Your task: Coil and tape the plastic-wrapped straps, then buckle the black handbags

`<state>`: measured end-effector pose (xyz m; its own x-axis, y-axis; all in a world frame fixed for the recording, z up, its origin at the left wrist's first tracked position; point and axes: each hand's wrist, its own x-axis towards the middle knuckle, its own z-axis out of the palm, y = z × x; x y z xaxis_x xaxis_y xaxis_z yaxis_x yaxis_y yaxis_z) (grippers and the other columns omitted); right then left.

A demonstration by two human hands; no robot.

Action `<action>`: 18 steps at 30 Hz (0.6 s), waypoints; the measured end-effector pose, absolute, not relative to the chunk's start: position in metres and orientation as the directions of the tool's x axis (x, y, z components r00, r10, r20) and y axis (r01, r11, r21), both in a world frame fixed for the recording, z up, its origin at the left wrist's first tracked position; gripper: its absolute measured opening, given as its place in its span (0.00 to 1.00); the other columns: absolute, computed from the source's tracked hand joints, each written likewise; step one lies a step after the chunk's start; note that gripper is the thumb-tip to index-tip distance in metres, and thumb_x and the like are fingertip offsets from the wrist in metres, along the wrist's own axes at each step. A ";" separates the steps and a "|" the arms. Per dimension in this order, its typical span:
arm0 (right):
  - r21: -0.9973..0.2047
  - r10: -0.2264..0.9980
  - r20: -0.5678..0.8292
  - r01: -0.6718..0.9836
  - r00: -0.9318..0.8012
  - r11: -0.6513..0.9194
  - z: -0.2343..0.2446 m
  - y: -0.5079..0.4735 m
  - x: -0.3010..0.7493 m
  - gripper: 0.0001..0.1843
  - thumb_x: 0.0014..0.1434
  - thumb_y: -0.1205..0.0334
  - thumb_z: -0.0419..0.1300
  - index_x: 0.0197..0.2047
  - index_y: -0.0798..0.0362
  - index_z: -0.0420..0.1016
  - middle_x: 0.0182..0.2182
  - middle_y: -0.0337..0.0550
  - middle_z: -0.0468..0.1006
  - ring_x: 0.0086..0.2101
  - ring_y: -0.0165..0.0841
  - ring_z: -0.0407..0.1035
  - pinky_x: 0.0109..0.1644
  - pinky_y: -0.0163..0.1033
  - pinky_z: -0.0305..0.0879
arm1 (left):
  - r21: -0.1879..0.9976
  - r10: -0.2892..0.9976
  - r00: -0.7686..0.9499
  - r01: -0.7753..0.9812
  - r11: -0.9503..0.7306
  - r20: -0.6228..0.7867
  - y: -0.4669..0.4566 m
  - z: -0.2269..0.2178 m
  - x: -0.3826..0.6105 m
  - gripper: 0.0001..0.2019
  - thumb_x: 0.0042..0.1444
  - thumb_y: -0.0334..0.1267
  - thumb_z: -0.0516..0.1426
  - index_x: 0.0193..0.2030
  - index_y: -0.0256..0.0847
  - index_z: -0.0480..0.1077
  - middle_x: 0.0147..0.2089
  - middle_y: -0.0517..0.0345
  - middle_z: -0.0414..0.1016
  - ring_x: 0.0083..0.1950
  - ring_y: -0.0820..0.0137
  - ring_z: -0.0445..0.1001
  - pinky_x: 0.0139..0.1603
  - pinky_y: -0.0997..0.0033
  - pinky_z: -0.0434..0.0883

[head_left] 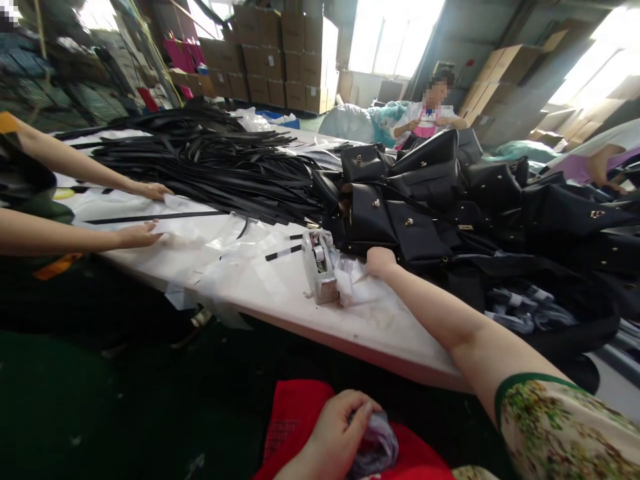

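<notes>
1. Plastic-wrapped bundle (377,450), that's the one to watch: low in front, over the red cloth (295,397) at the lap, on the near side of the table (280,300).

2. Far left now, a co-worker's two hands (140,235), one on either side of a thin black strap (195,215), with the black strap pile (210,160) beyond. All of that lies well apart from the bundle.

3. Coming right, the tape dispenser (320,273) stands near the table's front edge, crumpled clear film (350,277) just beside it.

4. Down to the left hand (337,427), and here's the relation that counts: the bundle sits right against these fingers, just to their right and slightly below. They're curled in, thumb over the top, and they have hold of it. It looks roundish; which way any long axis runs, I can't tell.

5. Up and a touch right, the right hand (383,261) rests at the far end of an outstretched arm, close by the film and the front of the black bags (370,217). Its fingers are turned away, so how far open they are, or whether they grip anything, I can't tell. Clearly the left is the nearer hand to the bundle; the right is well apart, across the table's edge.

6. Far right, beyond the forearm, clear-wrapped pieces (530,310) lie among black material.
</notes>
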<state>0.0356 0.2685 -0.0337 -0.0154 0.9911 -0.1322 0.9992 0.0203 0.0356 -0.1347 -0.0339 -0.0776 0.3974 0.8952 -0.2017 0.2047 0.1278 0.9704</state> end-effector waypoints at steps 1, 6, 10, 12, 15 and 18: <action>0.031 0.992 -0.126 0.999 -0.020 0.024 -0.029 0.260 0.043 0.12 0.55 0.68 0.60 0.41 0.63 0.80 0.42 0.64 0.80 0.46 0.46 0.74 0.49 0.41 0.67 | 0.972 0.896 0.400 0.202 0.121 -0.195 -0.035 -0.078 -0.135 0.17 0.64 0.45 0.50 0.41 0.39 0.78 0.40 0.52 0.79 0.44 0.66 0.76 0.46 0.71 0.68; -0.009 0.998 -0.065 1.000 -0.005 0.004 -0.016 0.188 0.098 0.12 0.56 0.67 0.56 0.40 0.57 0.78 0.39 0.55 0.81 0.43 0.42 0.75 0.47 0.40 0.68 | 0.981 0.890 0.427 0.163 0.101 -0.162 -0.035 -0.079 -0.133 0.17 0.63 0.47 0.51 0.41 0.39 0.78 0.41 0.52 0.80 0.44 0.66 0.75 0.48 0.70 0.69; -0.638 0.995 -0.086 0.765 0.040 -0.086 -0.028 0.105 0.138 0.08 0.55 0.62 0.57 0.38 0.54 0.73 0.28 0.44 0.81 0.31 0.36 0.77 0.36 0.38 0.72 | 0.958 0.824 0.495 0.067 0.280 -0.275 -0.030 -0.083 -0.128 0.20 0.61 0.52 0.52 0.43 0.37 0.77 0.39 0.51 0.79 0.38 0.67 0.75 0.40 0.70 0.71; -0.880 0.994 -0.083 0.463 0.077 -0.109 -0.033 0.063 0.143 0.09 0.54 0.58 0.60 0.37 0.54 0.72 0.26 0.43 0.80 0.28 0.35 0.77 0.33 0.37 0.73 | 0.896 0.756 0.540 -0.008 0.444 -0.370 -0.029 -0.085 -0.125 0.24 0.58 0.56 0.54 0.45 0.36 0.76 0.38 0.51 0.79 0.33 0.69 0.74 0.32 0.72 0.70; -0.971 0.992 -0.006 0.236 0.128 -0.036 -0.031 0.009 0.130 0.11 0.55 0.56 0.63 0.37 0.54 0.73 0.29 0.43 0.81 0.30 0.35 0.78 0.35 0.38 0.75 | 0.811 0.707 0.550 -0.088 0.578 -0.445 -0.027 -0.086 -0.119 0.25 0.53 0.57 0.58 0.43 0.35 0.77 0.36 0.52 0.79 0.31 0.70 0.73 0.29 0.74 0.69; -0.966 0.983 0.098 0.252 0.158 0.056 -0.024 -0.031 0.106 0.09 0.54 0.59 0.67 0.37 0.52 0.74 0.32 0.43 0.82 0.33 0.35 0.78 0.36 0.38 0.77 | 0.795 0.702 0.536 -0.091 0.600 -0.469 -0.027 -0.083 -0.113 0.21 0.54 0.54 0.59 0.41 0.36 0.78 0.35 0.53 0.79 0.29 0.73 0.72 0.29 0.75 0.69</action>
